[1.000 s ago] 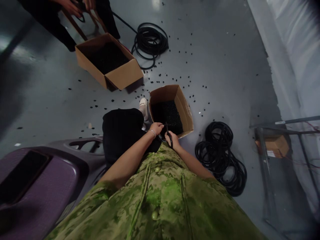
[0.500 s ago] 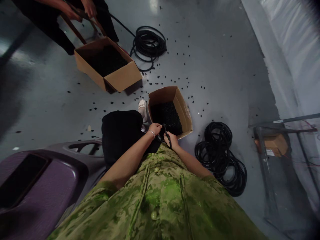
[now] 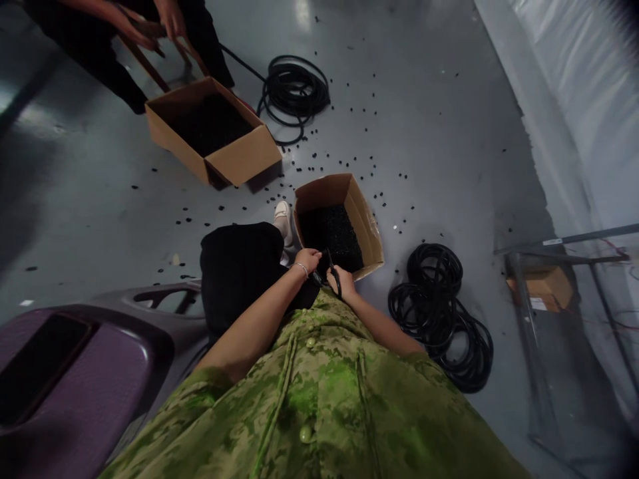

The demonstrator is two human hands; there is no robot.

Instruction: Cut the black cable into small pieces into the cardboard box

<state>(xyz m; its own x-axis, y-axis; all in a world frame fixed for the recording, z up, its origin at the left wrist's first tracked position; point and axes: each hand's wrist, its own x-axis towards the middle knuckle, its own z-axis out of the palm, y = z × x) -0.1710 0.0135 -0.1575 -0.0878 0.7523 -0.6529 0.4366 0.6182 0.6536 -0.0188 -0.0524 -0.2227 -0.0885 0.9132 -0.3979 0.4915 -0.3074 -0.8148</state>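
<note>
My right hand (image 3: 344,283) is closed round the black handles of a pair of scissors (image 3: 335,269), whose blades point up and to the left. Close beside it, my left hand (image 3: 308,259) pinches a black hose (image 3: 317,274) near the scissor blades. Both hands are over the near edge of a cardboard box (image 3: 368,223). Inside that box lies a heap of small black pieces (image 3: 332,229), too fine to make out singly. Whether the blades touch the hose cannot be seen clearly.
Ahead left, a co-worker's hands (image 3: 172,20) are above a second cardboard box (image 3: 244,159) of black pieces. Coiled black hoses lie beyond the boxes (image 3: 297,90) and at right (image 3: 439,306). A purple stool (image 3: 100,372) bearing a phone (image 3: 42,366) stands left; a metal frame (image 3: 522,286) stands right.
The view has shifted slightly. My hands keep nearly the same place and grip over the box. The co-worker's hands have moved a little.
</note>
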